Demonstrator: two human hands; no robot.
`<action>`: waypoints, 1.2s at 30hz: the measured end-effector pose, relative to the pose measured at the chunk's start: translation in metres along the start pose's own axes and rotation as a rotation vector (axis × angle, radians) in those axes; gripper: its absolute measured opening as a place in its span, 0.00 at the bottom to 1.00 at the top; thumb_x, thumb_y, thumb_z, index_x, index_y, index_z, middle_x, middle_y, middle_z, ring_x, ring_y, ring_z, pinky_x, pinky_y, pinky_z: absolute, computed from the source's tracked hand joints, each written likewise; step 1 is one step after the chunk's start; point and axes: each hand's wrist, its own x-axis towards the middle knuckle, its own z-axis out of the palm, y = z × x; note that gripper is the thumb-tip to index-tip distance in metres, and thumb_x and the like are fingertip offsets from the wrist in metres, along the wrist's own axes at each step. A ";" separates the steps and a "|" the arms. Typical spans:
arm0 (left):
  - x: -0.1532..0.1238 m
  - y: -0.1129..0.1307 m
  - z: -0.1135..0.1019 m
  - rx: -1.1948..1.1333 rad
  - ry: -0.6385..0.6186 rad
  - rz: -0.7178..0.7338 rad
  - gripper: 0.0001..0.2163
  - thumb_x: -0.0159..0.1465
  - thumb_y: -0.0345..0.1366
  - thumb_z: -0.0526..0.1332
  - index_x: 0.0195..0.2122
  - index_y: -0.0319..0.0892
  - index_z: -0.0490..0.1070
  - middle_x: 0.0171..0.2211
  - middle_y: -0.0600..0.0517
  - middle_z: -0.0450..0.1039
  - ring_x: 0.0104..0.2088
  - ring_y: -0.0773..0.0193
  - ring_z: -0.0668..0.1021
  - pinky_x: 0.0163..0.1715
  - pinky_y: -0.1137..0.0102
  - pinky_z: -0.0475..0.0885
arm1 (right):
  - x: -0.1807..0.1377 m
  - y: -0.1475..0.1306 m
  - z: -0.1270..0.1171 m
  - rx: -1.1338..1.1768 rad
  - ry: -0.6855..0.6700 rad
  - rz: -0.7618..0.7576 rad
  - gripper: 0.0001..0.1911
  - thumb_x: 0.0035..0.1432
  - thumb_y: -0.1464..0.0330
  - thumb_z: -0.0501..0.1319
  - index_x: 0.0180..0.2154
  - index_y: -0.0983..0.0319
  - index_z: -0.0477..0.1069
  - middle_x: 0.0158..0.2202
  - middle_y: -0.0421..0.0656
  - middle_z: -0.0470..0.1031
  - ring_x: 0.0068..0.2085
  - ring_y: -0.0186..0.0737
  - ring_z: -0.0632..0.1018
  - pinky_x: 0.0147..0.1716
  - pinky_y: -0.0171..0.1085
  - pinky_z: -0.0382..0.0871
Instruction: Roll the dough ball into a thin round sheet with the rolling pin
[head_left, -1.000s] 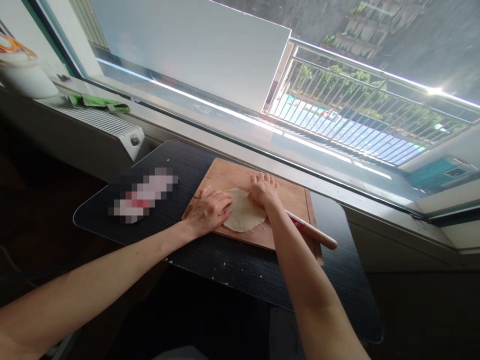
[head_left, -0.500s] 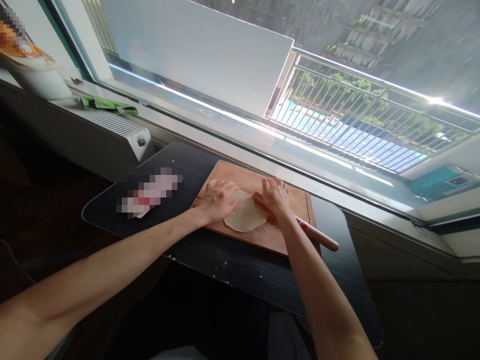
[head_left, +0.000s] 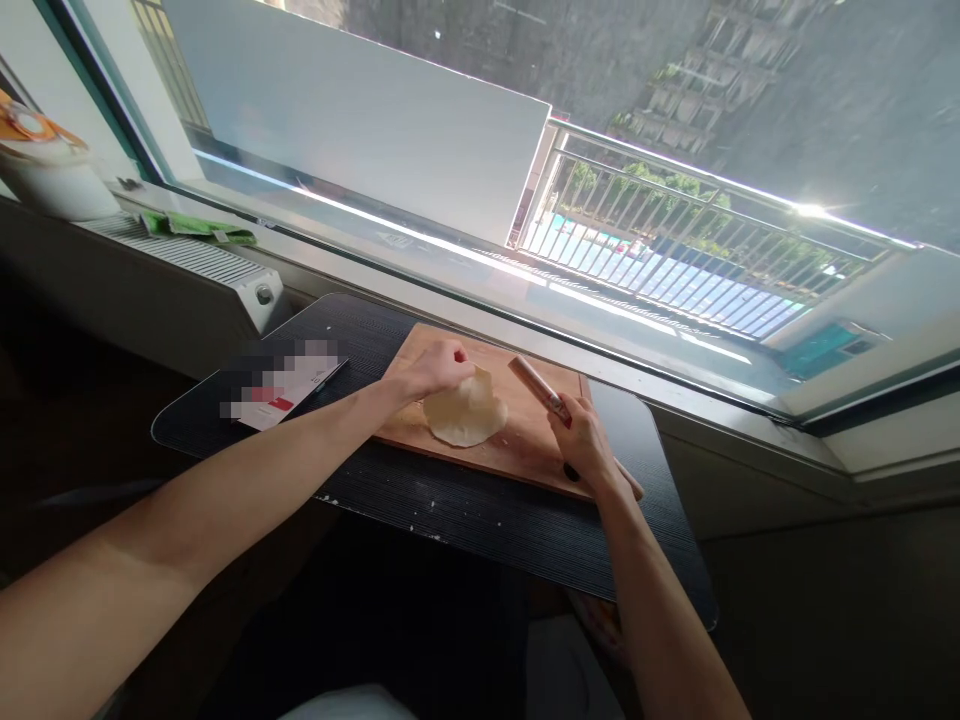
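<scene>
A thin, pale round of dough (head_left: 463, 415) lies on a wooden board (head_left: 517, 450). My left hand (head_left: 435, 368) pinches the far edge of the dough and lifts it a little off the wood. To the right, my right hand (head_left: 583, 437) is wrapped round a wooden rolling pin (head_left: 536, 385), whose far end is raised and points away to the left. The rolling pin is apart from the dough. Part of the pin is hidden by my right hand and wrist.
The board rests on a dark table (head_left: 360, 480) with white crumbs along its near edge. A partly blurred packet (head_left: 281, 395) lies on the left. Behind stand a window with a sill, a radiator (head_left: 187, 262), a green cloth (head_left: 196, 228) and a white pot (head_left: 60, 180).
My left hand has gone from resting by the dough to pinching its far edge up. My right hand has drawn the rolling pin off the dough to the right. The view has shifted slightly.
</scene>
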 end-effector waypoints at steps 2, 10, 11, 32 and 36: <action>-0.006 -0.010 0.001 -0.145 0.140 -0.100 0.11 0.60 0.40 0.58 0.38 0.39 0.73 0.37 0.48 0.78 0.36 0.61 0.78 0.30 0.72 0.70 | -0.003 -0.001 -0.005 0.014 0.008 -0.025 0.15 0.60 0.67 0.55 0.47 0.60 0.74 0.42 0.46 0.73 0.42 0.44 0.74 0.44 0.40 0.68; -0.036 -0.047 0.008 0.292 0.219 0.162 0.07 0.60 0.32 0.59 0.37 0.40 0.76 0.43 0.45 0.77 0.44 0.55 0.78 0.46 0.65 0.72 | -0.007 -0.040 0.004 -0.016 -0.111 -0.053 0.12 0.63 0.69 0.54 0.45 0.61 0.73 0.41 0.47 0.73 0.41 0.42 0.74 0.43 0.37 0.66; -0.041 -0.048 0.011 0.314 0.224 0.258 0.07 0.62 0.32 0.58 0.35 0.40 0.76 0.41 0.45 0.77 0.44 0.56 0.78 0.47 0.65 0.71 | -0.007 -0.046 0.006 -0.021 -0.124 -0.065 0.12 0.63 0.70 0.54 0.45 0.61 0.73 0.42 0.47 0.74 0.42 0.42 0.74 0.44 0.37 0.66; -0.076 -0.077 0.049 0.289 0.442 0.652 0.09 0.66 0.29 0.56 0.40 0.41 0.76 0.42 0.48 0.79 0.44 0.58 0.78 0.61 0.52 0.61 | 0.073 -0.109 0.067 -0.211 -0.143 0.216 0.26 0.71 0.60 0.41 0.57 0.66 0.67 0.64 0.57 0.62 0.67 0.56 0.59 0.63 0.58 0.53; -0.076 -0.077 0.049 0.280 0.435 0.651 0.09 0.65 0.29 0.56 0.40 0.40 0.76 0.42 0.48 0.79 0.44 0.58 0.78 0.62 0.52 0.61 | 0.063 -0.112 0.072 -0.241 -0.099 0.017 0.27 0.70 0.59 0.43 0.61 0.66 0.63 0.66 0.55 0.61 0.69 0.55 0.54 0.65 0.57 0.48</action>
